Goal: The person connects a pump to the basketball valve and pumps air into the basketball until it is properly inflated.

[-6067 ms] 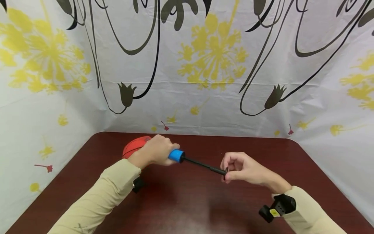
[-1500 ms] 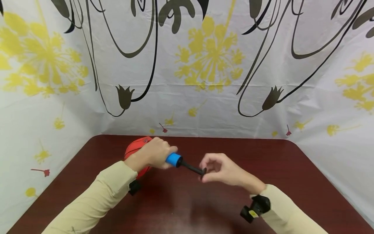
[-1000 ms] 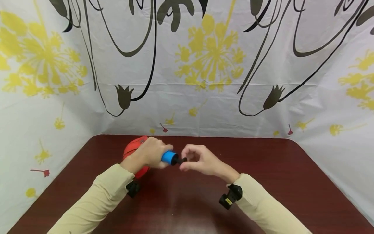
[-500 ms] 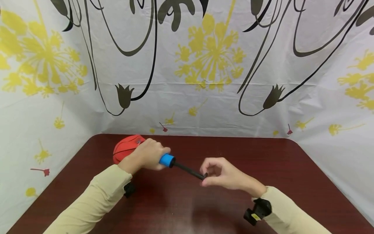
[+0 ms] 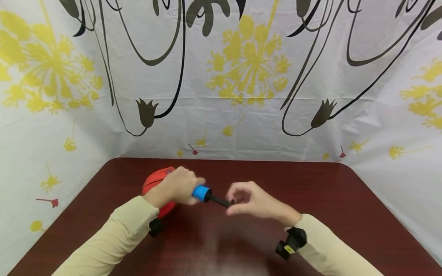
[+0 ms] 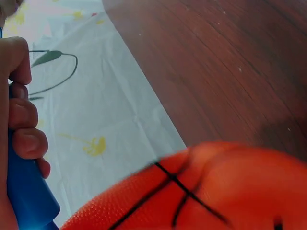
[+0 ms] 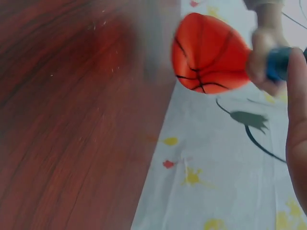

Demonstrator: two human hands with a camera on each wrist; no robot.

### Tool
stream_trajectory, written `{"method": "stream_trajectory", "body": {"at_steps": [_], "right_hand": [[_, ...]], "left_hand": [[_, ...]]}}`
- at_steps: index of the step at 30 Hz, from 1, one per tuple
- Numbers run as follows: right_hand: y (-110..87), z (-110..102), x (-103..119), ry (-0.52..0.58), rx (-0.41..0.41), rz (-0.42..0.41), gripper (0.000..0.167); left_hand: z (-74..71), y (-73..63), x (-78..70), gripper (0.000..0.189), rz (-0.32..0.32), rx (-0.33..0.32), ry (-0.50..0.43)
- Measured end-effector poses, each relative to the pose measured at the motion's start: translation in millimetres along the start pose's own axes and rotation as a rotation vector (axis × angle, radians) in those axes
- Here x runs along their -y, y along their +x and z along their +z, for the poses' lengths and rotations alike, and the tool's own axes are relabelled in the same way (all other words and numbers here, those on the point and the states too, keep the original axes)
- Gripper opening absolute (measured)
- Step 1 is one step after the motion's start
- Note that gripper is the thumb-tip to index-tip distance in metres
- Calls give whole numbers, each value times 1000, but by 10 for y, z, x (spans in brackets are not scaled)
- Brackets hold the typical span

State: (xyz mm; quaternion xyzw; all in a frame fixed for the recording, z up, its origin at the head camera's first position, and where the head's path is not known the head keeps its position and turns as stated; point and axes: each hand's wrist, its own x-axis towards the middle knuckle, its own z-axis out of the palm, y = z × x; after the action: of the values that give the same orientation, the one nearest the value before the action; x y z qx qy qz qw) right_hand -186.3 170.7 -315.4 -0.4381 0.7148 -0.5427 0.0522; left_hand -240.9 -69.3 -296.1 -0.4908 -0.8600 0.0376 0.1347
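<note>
My left hand (image 5: 179, 186) grips the blue barrel of a hand pump (image 5: 202, 193), with the fingers wrapped round it. A black rod sticks out of the barrel's right end, and my right hand (image 5: 257, 201) pinches the small black handle at its tip between thumb and fingers. Just beyond the left hand hangs an orange-red basketball (image 5: 154, 179) with black lines, partly hidden behind that wrist. In the right wrist view the ball (image 7: 206, 55) tapers toward the left fist and looks soft, not fully round. The pump's far end is hidden by the left hand.
A dark red-brown table (image 5: 221, 237) lies below both hands. White cloth (image 5: 221, 126) with yellow and grey plant prints rises behind it and at both sides. A black wrist camera (image 5: 291, 242) is strapped to my right wrist, another (image 5: 156, 227) to my left.
My right hand has pushed the rod in close to the barrel, drawn it out, and is now moving left with it partly in. The ball swung up left, then back down right.
</note>
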Motion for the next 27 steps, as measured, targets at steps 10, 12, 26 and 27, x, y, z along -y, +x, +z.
{"method": "stream_trajectory", "body": {"at_steps": [10, 12, 26, 27], "right_hand": [[-54, -36, 17, -1, 82, -72, 18], [94, 50, 3, -68, 95, -88, 17], [-215, -89, 186, 245, 79, -57, 18], [-253, -113, 193, 291, 96, -73, 17]], "left_hand": [[-21, -58, 1, 27, -40, -8, -6], [-26, -43, -26, 27, -22, -11, -6], [-71, -113, -38, 30, 1, -90, -11], [-71, -125, -21, 30, -2, -102, -6]]}}
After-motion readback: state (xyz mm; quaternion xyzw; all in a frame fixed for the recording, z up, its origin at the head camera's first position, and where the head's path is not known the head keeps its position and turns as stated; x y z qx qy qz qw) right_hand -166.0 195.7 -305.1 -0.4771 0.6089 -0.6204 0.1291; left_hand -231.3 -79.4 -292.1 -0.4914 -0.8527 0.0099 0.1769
